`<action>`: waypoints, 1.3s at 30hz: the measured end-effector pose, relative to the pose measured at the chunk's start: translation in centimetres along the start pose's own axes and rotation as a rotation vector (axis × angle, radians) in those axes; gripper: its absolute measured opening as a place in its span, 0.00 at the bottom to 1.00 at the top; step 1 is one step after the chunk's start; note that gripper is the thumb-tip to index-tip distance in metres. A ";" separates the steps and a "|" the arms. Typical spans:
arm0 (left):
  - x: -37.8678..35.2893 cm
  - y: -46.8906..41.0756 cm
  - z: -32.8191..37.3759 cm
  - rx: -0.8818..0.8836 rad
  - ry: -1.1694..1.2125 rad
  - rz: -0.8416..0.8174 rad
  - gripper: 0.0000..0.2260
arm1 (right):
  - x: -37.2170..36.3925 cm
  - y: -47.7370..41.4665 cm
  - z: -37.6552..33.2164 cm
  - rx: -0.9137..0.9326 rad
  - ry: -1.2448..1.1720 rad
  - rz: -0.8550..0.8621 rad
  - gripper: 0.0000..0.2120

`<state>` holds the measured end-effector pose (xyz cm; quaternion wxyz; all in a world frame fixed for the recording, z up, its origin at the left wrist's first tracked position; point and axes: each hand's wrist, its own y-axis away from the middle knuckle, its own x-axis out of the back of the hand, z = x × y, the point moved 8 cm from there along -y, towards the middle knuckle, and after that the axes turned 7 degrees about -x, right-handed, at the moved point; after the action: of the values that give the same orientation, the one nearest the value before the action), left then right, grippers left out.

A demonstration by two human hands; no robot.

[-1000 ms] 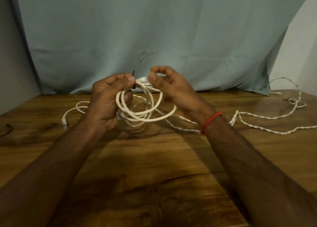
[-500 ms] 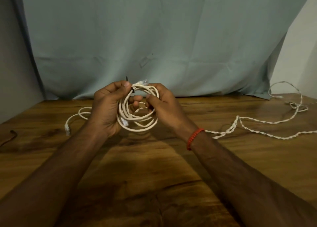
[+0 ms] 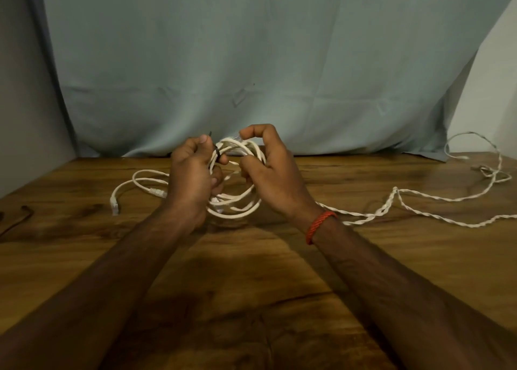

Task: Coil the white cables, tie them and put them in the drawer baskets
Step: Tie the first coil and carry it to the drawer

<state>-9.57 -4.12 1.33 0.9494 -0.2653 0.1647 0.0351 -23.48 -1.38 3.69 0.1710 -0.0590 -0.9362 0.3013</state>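
Both hands hold a coiled white cable just above the wooden table. My left hand grips the coil's left side, where a thin black tie wraps the strands near my thumb. My right hand clasps the coil's right side, with its thumb and forefinger curled over the top. A second white cable with a plug end lies on the table to the left. A twisted white cable sprawls loose across the right side of the table. No drawer baskets are in view.
A pale blue-grey cloth hangs behind the table's far edge. A thin dark wire lies at the table's left edge. A red cord bracelet sits on my right wrist.
My right hand pulled in from the loose loop and now clasps the coil's right side. The coil has tightened into a compact bundle between both hands.
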 end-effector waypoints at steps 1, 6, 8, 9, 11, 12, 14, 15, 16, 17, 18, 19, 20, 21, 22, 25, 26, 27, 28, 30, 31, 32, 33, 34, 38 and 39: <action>0.0 -0.1 0.3 -0.028 -0.008 0.002 0.12 | -0.1 0.1 0.0 -0.018 -0.033 -0.015 0.13; -0.1 -0.1 1.6 -0.161 -0.137 -0.035 0.11 | -0.2 0.0 0.1 -0.093 -0.123 -0.035 0.19; -0.1 -0.1 1.7 -0.189 -0.208 -0.053 0.10 | -0.2 -0.1 -0.1 -0.107 -0.150 -0.044 0.17; -0.1 0.0 1.8 -0.209 -0.243 -0.061 0.10 | -0.1 -0.3 -0.1 -0.125 -0.206 -0.044 0.15; -0.3 0.2 2.2 -0.261 -0.285 -0.075 0.10 | 0.5 -0.7 -0.1 -0.150 -0.299 -0.024 0.13; -0.4 0.3 2.3 -0.282 -0.297 -0.079 0.09 | 0.7 -0.9 0.0 -0.150 -0.308 -0.018 0.11; -0.6 0.4 2.5 -0.313 -0.337 -0.089 0.09 | 0.9 -1.0 0.1 -0.141 -0.284 -0.006 0.09; -0.7 0.4 2.6 -0.323 -0.352 -0.099 0.09 | 1.0 -0.9 0.2 -0.135 -0.263 0.013 0.08; -0.8 0.4 2.6 -0.330 -0.355 -0.107 0.09 | 1.0 -0.8 0.3 -0.131 -0.248 0.038 0.08; -0.8 0.4 2.5 -0.337 -0.349 -0.112 0.09 | 1.0 -0.6 0.3 -0.133 -0.247 0.063 0.08; -0.8 0.4 2.5 -0.344 -0.341 -0.111 0.09 | 1.0 -0.5 0.4 -0.139 -0.258 0.085 0.08; -0.8 0.4 2.3 -0.345 -0.338 -0.107 0.10 | 0.9 -0.3 0.4 -0.141 -0.267 0.104 0.09; -0.9 0.3 2.2 -0.344 -0.341 -0.104 0.10 | 0.8 -0.1 0.4 -0.135 -0.262 0.124 0.08; -0.9 0.4 2.1 -0.346 -0.349 -0.105 0.10 | 0.7 0.0 0.3 -0.125 -0.247 0.144 0.08; -1.0 0.5 2.0 -0.355 -0.357 -0.110 0.09 | 0.6 0.2 0.2 -0.118 -0.232 0.160 0.09; -0.9 0.6 2.2 -0.385 -0.365 -0.107 0.09 | 0.4 0.4 0.2 -0.117 -0.174 0.154 0.10; -0.7 0.6 2.2 -0.390 -0.367 -0.102 0.09 | 0.5 0.2 0.1 -0.110 -0.129 0.151 0.09; -0.7 0.5 2.3 -0.392 -0.372 -0.101 0.08 | 0.8 0.1 0.0 -0.091 -0.065 0.163 0.08; -0.7 0.5 2.4 -0.394 -0.377 -0.104 0.08 | 1.2 -0.1 -0.3 -0.062 -0.004 0.184 0.07; -0.9 0.6 2.3 -0.389 -0.375 -0.123 0.08 | 2.0 -0.3 -1.1 0.012 0.038 0.209 0.03; -1.0 0.7 2.2 -0.385 -0.370 -0.138 0.08 | 2.3 -0.4 -1.5 0.054 0.050 0.207 0.03; -1.2 0.7 2.1 -0.384 -0.366 -0.157 0.07 | 2.4 -0.5 -2.1 0.098 0.077 0.198 0.04; -1.4 0.8 2.0 -0.385 -0.361 -0.179 0.07 | 2.4 -0.4 -2.5 0.134 0.113 0.177 0.06; -1.5 0.9 2.0 -0.392 -0.360 -0.198 0.07 | 2.2 -0.4 -2.8 0.152 0.131 0.138 0.07; -1.6 0.9 2.0 -0.400 -0.344 -0.226 0.08 | 1.0 -0.1 -2.8 0.130 0.042 0.012 0.06; -1.6 0.9 1.9 -0.389 -0.333 -0.231 0.08 | 1.0 -0.1 -2.7 0.118 0.012 0.018 0.05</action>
<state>-10.66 -2.30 2.97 0.8924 -0.4499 -0.0346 0.0007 -23.50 0.19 6.07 0.1772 -0.0592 -0.9151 0.3574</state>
